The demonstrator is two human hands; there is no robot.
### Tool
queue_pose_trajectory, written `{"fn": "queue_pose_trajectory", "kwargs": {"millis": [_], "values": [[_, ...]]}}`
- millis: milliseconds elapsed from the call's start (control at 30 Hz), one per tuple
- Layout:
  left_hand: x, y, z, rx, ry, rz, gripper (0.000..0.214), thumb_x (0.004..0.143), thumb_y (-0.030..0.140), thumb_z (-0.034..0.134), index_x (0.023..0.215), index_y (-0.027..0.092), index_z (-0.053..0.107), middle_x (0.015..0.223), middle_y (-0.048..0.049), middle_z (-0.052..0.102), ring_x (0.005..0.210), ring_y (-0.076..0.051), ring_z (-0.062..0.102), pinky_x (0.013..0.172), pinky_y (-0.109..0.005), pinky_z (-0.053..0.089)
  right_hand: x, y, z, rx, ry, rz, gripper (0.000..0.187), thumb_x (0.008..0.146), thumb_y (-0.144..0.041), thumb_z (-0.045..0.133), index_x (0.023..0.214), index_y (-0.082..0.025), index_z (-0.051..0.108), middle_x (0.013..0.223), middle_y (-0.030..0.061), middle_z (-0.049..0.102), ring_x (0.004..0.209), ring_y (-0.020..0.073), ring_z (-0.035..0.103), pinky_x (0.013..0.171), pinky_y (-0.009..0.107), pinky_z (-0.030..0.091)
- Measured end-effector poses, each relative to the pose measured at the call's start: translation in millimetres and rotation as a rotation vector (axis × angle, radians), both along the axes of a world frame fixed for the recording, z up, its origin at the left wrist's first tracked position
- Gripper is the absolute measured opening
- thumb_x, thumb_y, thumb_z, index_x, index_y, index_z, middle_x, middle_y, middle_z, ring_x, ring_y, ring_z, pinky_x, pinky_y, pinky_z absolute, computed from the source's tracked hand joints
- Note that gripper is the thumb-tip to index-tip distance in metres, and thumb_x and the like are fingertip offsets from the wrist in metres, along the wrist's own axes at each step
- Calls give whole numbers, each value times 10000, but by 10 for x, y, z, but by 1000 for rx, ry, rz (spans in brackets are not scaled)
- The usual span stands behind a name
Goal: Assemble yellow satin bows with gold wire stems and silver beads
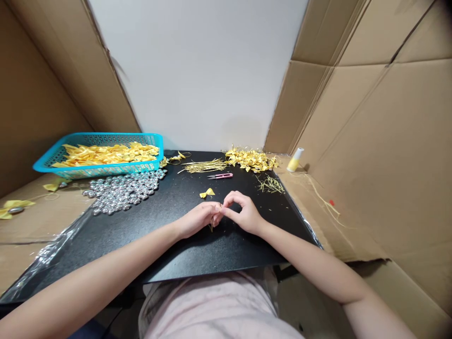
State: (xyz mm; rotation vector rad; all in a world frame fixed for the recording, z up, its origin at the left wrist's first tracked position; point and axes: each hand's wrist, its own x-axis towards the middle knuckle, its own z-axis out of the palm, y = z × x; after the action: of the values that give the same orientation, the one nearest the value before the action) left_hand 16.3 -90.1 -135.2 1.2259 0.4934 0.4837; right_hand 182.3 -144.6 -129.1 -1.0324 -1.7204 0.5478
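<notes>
Over the front middle of the black table (176,254), my left hand (203,217) and my right hand (243,214) meet at the fingertips. The fingers of both are closed in a pinch. A thin gold strand (211,228) hangs below my left fingers; the rest of what they hold is hidden. Just beyond the hands lies a single yellow ribbon bow (207,193). Farther back are pink-handled thread snips (221,176) and a bundle of gold wire ties (205,165).
A turquoise basket (160,150) of yellow ribbon bows stands back left, with many silver beads (123,190) before it. Finished-looking bows (250,159) are heaped back right, near wire scraps (271,184) and a thread spool (295,160). Cardboard walls (388,141) flank the table.
</notes>
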Motion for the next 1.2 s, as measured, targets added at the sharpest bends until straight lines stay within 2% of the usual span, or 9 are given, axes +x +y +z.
{"fn": "queue_pose_trajectory", "kwargs": {"millis": [100, 267, 400, 533, 767, 867, 1067, 1200], "values": [[-11, 8, -8, -13, 8, -5, 298, 749, 360, 624, 591, 161, 469, 543, 52, 389, 501, -77, 302, 507, -229, 254, 21, 26, -8, -78, 89, 45, 269, 819, -416, 652, 698, -187, 580, 740, 4, 577, 740, 143, 530, 753, 303, 426], [-50, 24, -15, -15, 22, 12, 336, 772, 460, 658, 704, 159, 526, 511, 107, 224, 452, -51, 151, 446, -201, 118, 51, 75, -19, -322, 315, 95, 369, 715, -519, 722, 710, -177, 582, 702, -21, 559, 680, 115, 516, 699, 270, 435], [-60, 28, -15, 20, 62, 75, 368, 747, 499, 693, 774, 151, 577, 485, 114, 228, 429, -47, 151, 419, -196, 113, 60, 84, -19, -437, 502, 108, 375, 649, -497, 782, 715, -166, 619, 826, 9, 629, 737, 117, 576, 760, 279, 459], [-50, 32, -17, 21, 65, 75, 387, 736, 516, 703, 785, 148, 595, 474, 118, 219, 420, -44, 148, 407, -192, 117, 56, 93, -40, -532, 631, 108, 391, 598, -476, 821, 720, -156, 632, 899, 21, 623, 723, 112, 605, 749, 282, 476], [-54, 34, -6, -15, 42, 30, 373, 736, 498, 710, 747, 141, 599, 482, 115, 218, 421, -41, 145, 397, -186, 121, 2, 105, -60, -560, 720, 158, 391, 577, -433, 846, 675, -146, 599, 1082, 37, 562, 695, 66, 558, 725, 266, 481], [-57, 40, -3, -28, 38, 13, 379, 732, 498, 713, 739, 138, 595, 486, 116, 212, 424, -40, 138, 401, -187, 112, -18, 106, -60, -588, 762, 208, 390, 565, -417, 858, 675, -142, 604, 1007, 20, 567, 657, 60, 567, 725, 271, 483], [-53, 43, 5, -34, 35, 15, 380, 727, 494, 720, 750, 138, 591, 484, 118, 211, 424, -40, 143, 409, -187, 111, -12, 104, -49, -600, 820, 161, 378, 520, -373, 885, 655, -137, 622, 941, 13, 589, 664, 62, 569, 717, 255, 502], [-51, 44, 2, -40, 35, 37, 378, 723, 489, 725, 756, 139, 586, 491, 117, 217, 430, -41, 146, 410, -186, 112, -3, 98, -31, -646, 847, 183, 369, 504, -354, 895, 641, -133, 633, 930, 5, 592, 667, 60, 597, 718, 239, 512]]}}
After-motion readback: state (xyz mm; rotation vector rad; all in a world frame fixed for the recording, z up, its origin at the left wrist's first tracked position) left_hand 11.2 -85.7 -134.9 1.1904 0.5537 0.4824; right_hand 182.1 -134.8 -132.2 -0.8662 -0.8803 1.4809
